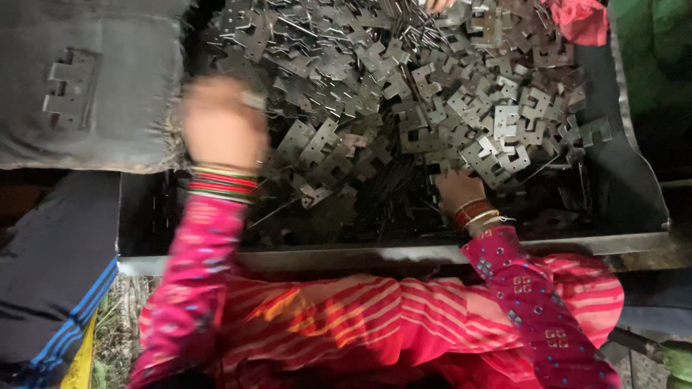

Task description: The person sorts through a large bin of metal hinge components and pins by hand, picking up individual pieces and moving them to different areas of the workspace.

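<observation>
- Now your left hand (220,122) is hovering blurred over flat notched metal plates (461,94); its grip cannot be told.
- Your right hand (455,189) is digging among thin dark pins (386,202) near the tray's front edge (404,253), fingers hidden.

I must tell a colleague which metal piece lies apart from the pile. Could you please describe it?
Look at the grey padded block at the upper left, beside the dark tray heaped with metal plates. One notched hinge plate lies flat on the block's top. It is alone there, above the left hand, while all others lie in the tray.
</observation>
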